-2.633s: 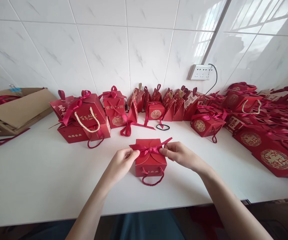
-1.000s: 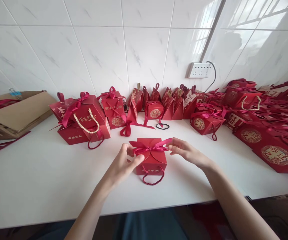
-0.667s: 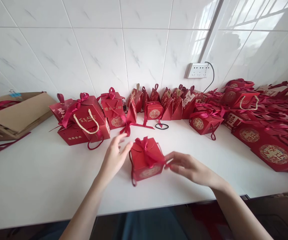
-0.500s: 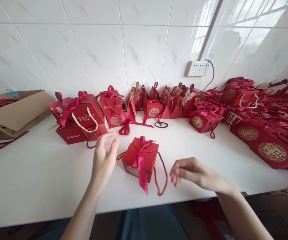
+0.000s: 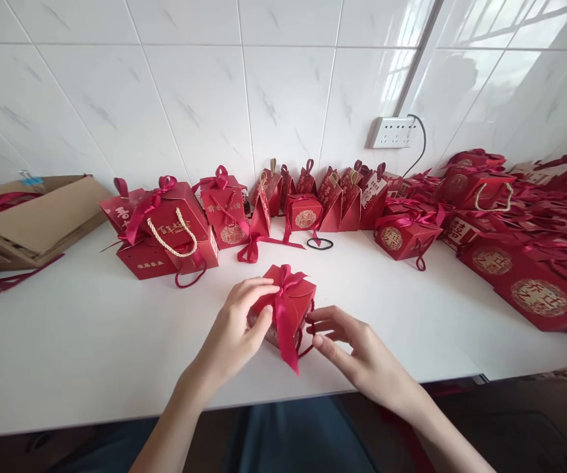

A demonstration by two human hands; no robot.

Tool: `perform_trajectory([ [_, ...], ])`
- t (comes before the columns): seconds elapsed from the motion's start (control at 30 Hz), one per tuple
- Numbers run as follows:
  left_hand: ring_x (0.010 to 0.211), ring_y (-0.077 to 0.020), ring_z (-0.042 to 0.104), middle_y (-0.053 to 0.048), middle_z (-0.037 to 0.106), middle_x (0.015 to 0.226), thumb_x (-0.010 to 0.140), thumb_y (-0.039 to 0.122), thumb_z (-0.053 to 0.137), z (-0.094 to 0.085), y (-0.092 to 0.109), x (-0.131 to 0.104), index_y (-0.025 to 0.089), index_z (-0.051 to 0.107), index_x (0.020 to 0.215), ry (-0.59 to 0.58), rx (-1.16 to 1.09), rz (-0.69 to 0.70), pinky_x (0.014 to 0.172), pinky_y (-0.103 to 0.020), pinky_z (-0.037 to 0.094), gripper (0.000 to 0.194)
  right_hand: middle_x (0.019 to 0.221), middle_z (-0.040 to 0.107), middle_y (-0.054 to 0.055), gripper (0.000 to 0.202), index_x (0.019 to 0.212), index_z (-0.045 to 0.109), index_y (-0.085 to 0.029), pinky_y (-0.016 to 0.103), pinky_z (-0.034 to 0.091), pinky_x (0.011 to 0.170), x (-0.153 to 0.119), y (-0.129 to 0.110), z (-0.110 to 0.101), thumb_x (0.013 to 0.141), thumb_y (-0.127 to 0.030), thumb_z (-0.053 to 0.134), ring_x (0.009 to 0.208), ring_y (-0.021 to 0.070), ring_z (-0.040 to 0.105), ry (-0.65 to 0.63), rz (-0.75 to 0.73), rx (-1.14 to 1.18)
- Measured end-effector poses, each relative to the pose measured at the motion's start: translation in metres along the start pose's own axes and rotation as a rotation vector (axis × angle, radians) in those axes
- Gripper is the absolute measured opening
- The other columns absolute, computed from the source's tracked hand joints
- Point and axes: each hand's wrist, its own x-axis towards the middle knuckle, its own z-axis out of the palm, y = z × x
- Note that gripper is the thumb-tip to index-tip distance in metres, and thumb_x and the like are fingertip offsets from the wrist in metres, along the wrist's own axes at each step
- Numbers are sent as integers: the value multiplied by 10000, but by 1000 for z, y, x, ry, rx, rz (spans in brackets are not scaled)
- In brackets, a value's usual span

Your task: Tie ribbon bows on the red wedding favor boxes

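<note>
A small red gift box tied with a dark pink ribbon bow stands on the white table, turned corner-on toward me. My left hand grips its left side, fingers on the top edge. My right hand touches its right side near the red cord handle, fingers spread. One ribbon tail hangs down the box's front.
Several finished red boxes and pouches line the tiled wall. A pile of flat red boxes fills the right. Flattened brown cardboard lies at the left. A black hair tie lies behind the box. A wall socket hangs above.
Both hands let go of the ribbon ends, the box was spun about a quarter turn, and now both hands are back on its sides.
</note>
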Motion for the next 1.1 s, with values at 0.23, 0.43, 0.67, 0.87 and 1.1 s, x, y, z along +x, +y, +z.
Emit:
perform_trajectory([
  [0.23,1258,-209,504,-20,591,1297,891,204,401,-9,4,12,255,663,1115,-150,-21,45,1089,-393,411,349,1176,605,198,298,1158,572,-149,528,470,965,-9,-9,27,907,-311,575,1209,326,533,334,-599,-694],
  [0.43,1258,-202,512,-16,593,1315,917,228,383,-15,0,17,264,658,1165,-188,1,33,1091,-392,414,372,1003,699,87,179,936,618,-170,495,330,1105,12,-5,36,913,-62,476,1051,187,635,339,-744,-607],
  [0.67,1276,-177,495,9,606,1304,899,144,331,-15,-4,17,273,660,1161,-167,26,105,1103,-373,397,441,899,696,93,174,985,628,-158,409,521,942,2,1,19,891,-75,507,967,191,660,315,-833,-528],
  [0.87,1146,-205,573,-32,634,1205,913,254,411,-4,4,20,234,692,985,-123,-6,34,1009,-364,463,291,846,708,59,177,958,637,-169,383,525,853,0,-1,20,868,-59,532,831,181,659,273,-870,-624],
  [1.1,1052,-218,577,-50,625,1039,901,289,469,5,5,22,226,615,932,-64,-25,65,915,-359,482,162,864,648,80,173,942,597,-202,375,549,746,21,13,-3,856,-137,462,840,210,641,405,-615,-241],
])
